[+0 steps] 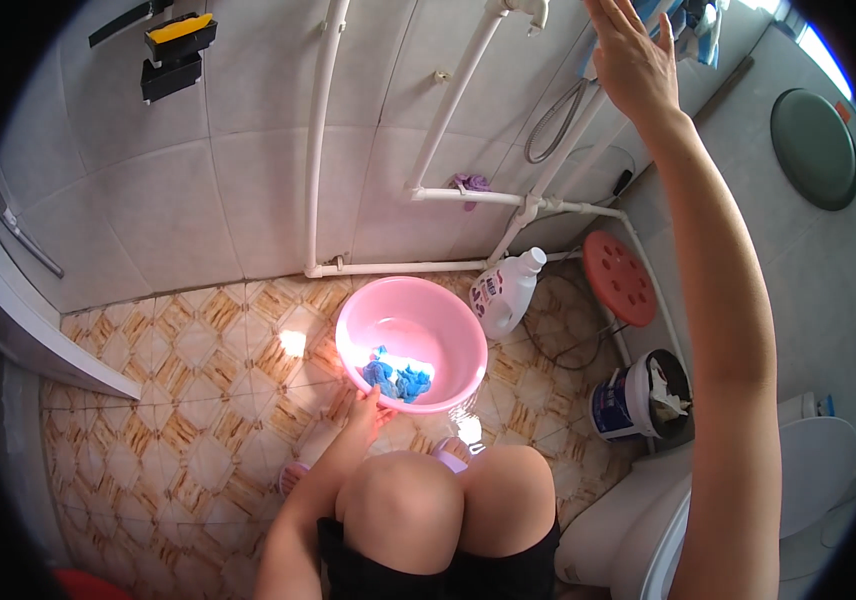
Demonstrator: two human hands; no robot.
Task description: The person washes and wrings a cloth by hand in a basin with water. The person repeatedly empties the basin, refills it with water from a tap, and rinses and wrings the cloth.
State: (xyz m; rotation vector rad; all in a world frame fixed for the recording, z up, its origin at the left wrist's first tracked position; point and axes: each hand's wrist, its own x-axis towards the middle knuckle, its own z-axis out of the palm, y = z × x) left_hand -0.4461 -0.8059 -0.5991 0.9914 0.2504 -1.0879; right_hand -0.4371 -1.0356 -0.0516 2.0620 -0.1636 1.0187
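A pink basin [459, 350] stands on the tiled floor in front of my knees. In its bottom lies crumpled blue cloth [398, 380], partly in bright sunlight. My left hand [372, 408] grips the basin's near rim, with the thumb on top and the fingers below on the outside. High at the upper right, my right hand [636, 65] is raised with fingers stretched out. Its fingertips run to the top edge of the view, and nothing shows in it. Behind that hand hangs blue and white cloth [705, 35]; I cannot tell whether they touch.
A white jug-shaped bottle [504, 293] stands right of the basin. Beyond it are a red stool top [620, 278] with holes, a bucket [624, 402] holding white scraps, and a toilet [638, 525]. White pipes [320, 150] run along the wall. A door edge [68, 350] is at left.
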